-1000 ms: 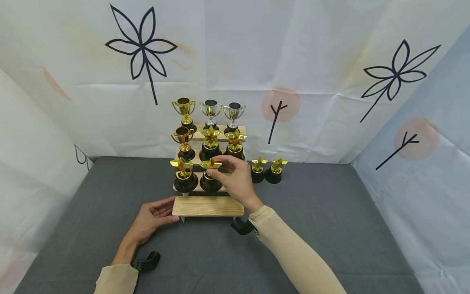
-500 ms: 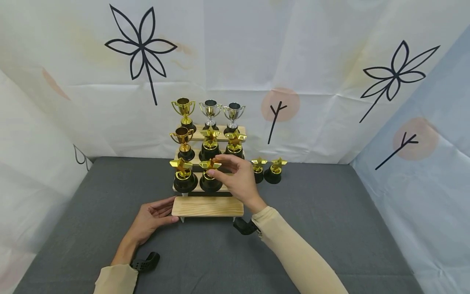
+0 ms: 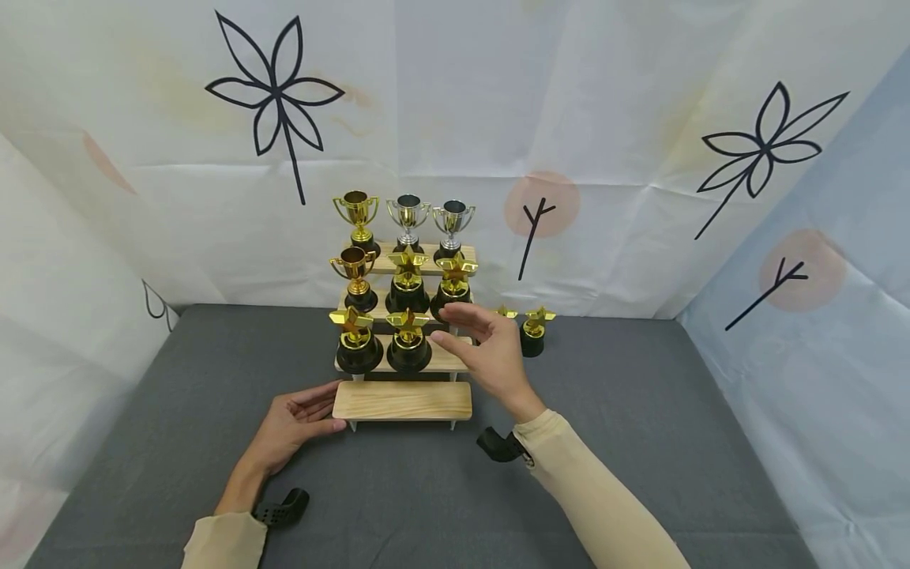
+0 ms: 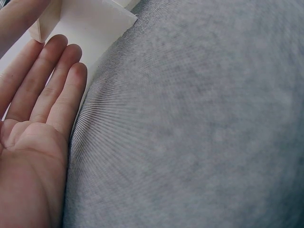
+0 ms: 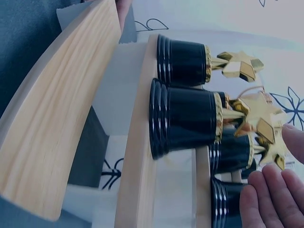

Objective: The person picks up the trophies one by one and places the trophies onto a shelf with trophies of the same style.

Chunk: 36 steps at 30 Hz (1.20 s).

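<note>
A tiered wooden stand (image 3: 402,401) bears small trophies on black bases. My left hand (image 3: 293,425) rests against the left end of its lowest step, fingers straight; in the left wrist view the fingertips (image 4: 58,42) lie right at the wood. My right hand (image 3: 492,352) is beside the second step, thumb and fingers apart with nothing between them. Nearest to it is a gold star trophy (image 3: 408,340), also large in the right wrist view with its star (image 5: 259,116) near my thumb. Another star trophy (image 3: 359,340) stands to its left.
Higher steps hold star trophies (image 3: 408,280), a bronze-coloured cup (image 3: 356,273), a gold cup (image 3: 356,213) and silver cups (image 3: 408,213). Right of the stand, on the grey cloth (image 3: 640,442), are two star trophies (image 3: 533,330), one mostly hidden by my right hand. A white printed curtain (image 3: 604,95) hangs behind.
My right hand has let go of the star trophy on the second step and moved right, away from it. The trophy stays upright. My left hand has not moved.
</note>
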{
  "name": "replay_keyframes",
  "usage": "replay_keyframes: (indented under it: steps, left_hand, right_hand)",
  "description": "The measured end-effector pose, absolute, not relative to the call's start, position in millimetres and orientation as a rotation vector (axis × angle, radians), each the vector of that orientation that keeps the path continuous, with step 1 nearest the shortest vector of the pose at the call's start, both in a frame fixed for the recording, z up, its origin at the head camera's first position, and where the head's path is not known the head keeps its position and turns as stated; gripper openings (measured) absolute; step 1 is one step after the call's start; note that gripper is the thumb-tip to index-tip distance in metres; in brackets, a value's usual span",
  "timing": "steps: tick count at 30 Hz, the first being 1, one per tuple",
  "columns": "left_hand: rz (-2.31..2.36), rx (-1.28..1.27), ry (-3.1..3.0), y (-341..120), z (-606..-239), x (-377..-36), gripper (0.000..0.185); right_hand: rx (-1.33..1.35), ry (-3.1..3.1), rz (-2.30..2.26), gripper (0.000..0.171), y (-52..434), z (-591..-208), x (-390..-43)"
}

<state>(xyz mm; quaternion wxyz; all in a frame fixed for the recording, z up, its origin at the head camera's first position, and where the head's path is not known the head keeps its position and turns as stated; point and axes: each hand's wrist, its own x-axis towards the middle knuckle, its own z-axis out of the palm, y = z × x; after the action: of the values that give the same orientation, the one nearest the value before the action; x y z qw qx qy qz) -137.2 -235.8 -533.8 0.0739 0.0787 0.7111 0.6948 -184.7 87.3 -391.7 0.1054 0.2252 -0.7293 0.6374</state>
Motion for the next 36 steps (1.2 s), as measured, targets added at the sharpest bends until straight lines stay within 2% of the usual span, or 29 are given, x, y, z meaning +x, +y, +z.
replay_keyframes:
  steps: [24, 36]
  left_hand:
    - [2.079, 0.234, 2.140, -236, -534, -136, 0.079]
    - [2.073, 0.226, 2.151, -236, -535, -137, 0.078]
  right_hand:
    - [0.471, -2.167, 1.804, 0.039, 154, -399, -174]
    - [0.421, -2.215, 1.708, 0.037, 188, -413, -187]
